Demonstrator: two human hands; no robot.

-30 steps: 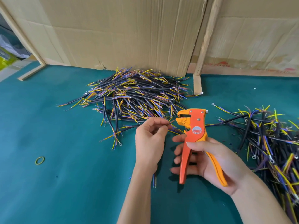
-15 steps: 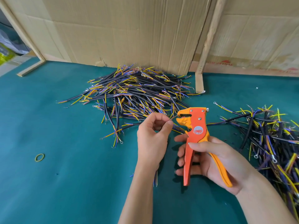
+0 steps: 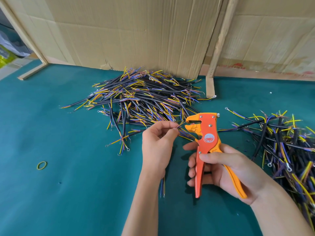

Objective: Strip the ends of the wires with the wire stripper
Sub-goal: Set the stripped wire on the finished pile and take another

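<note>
You're working in bright, even daylight with no glare on the bench (image 3: 68, 193). Your hands cast only soft, short shadows onto the green surface beneath them. The centre is sharp; the wide lens bends straight lines near the edges, and the far corners go slightly soft.
</note>
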